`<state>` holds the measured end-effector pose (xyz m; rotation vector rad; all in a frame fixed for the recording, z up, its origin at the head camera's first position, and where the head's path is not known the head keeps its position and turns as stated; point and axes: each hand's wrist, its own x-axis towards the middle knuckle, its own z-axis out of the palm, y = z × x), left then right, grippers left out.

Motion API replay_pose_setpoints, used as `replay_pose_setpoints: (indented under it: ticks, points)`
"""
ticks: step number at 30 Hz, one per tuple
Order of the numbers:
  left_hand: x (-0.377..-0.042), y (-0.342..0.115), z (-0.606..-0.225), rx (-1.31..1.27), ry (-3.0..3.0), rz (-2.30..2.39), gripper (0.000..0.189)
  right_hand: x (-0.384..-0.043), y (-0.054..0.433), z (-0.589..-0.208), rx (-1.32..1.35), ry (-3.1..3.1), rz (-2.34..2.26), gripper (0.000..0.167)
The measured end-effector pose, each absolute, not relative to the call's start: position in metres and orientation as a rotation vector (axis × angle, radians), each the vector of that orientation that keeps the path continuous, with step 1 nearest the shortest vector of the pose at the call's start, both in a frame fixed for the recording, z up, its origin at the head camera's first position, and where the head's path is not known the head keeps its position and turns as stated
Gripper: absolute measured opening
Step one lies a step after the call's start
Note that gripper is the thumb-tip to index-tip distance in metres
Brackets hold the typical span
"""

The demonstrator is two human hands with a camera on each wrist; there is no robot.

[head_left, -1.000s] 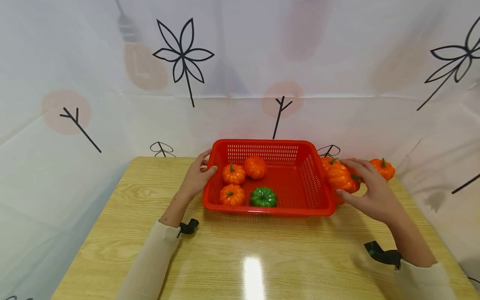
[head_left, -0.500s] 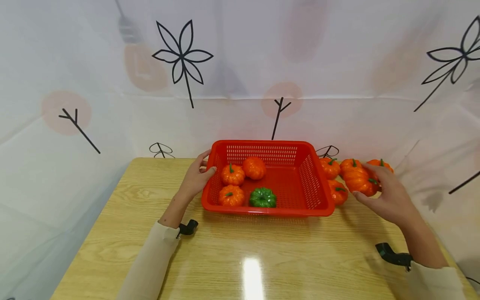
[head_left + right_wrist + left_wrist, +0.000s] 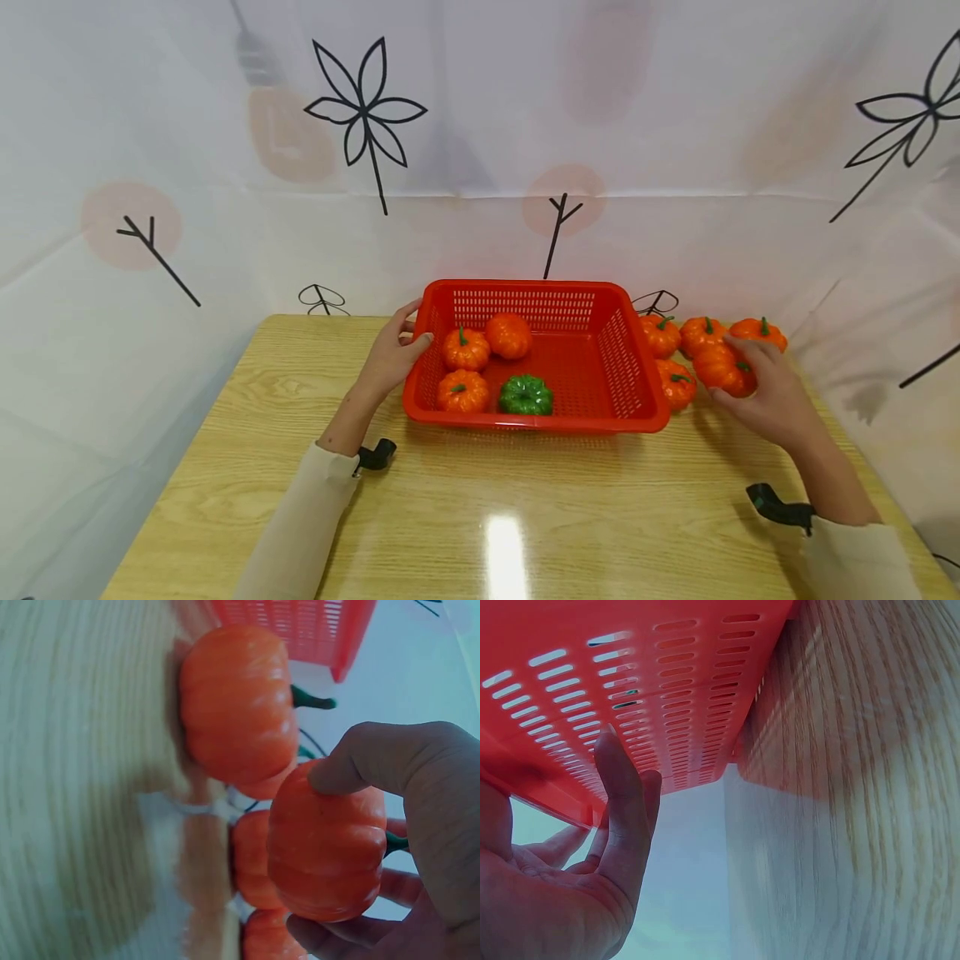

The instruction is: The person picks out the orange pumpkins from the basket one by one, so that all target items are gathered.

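Observation:
A red plastic basket (image 3: pixel 577 358) stands mid-table, holding three orange toy pumpkins (image 3: pixel 466 349) at its left and a green one (image 3: pixel 527 395) near the front. My left hand (image 3: pixel 390 354) grips the basket's left rim; in the left wrist view its fingers (image 3: pixel 622 802) lie along the slotted wall. Right of the basket, my right hand (image 3: pixel 776 396) holds another orange pumpkin (image 3: pixel 322 847) by its sides, thumb across the top edge and fingers beneath, green stem toward the palm. In the head view this pumpkin overlaps the ones behind it.
Several orange pumpkins rest on the wooden table (image 3: pixel 525 500) at the right: one (image 3: pixel 676 385) close by the basket's right wall, others in a back row (image 3: pixel 702 333). A patterned cloth (image 3: pixel 480 150) hangs behind the table's back edge.
My right hand has carried its pumpkin rightward from beside the basket, then slightly lower, uncovering pumpkins next to the basket wall. My left hand and the basket stay put.

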<state>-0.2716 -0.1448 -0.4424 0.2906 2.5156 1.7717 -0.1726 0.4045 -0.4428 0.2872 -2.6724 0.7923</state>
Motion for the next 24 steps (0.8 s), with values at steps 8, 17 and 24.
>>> replay_pose_setpoints:
  ticks: [8, 17, 24]
  points:
    - [-0.272, -0.144, -0.443, 0.295, 2.518, 1.78, 0.065, -0.173, 0.408, -0.453, 0.234, -2.761, 0.796, 0.074]
    - [-0.272, -0.145, -0.444, 0.297, 2.508, 1.792, 0.066, -0.176, 0.411, -0.465, 0.201, -2.773, 0.814, 0.074]
    - [-0.271, -0.144, -0.443, 0.299, 2.512, 1.79, 0.066, -0.179, 0.412, -0.471, 0.192, -2.753, 0.8, 0.076]
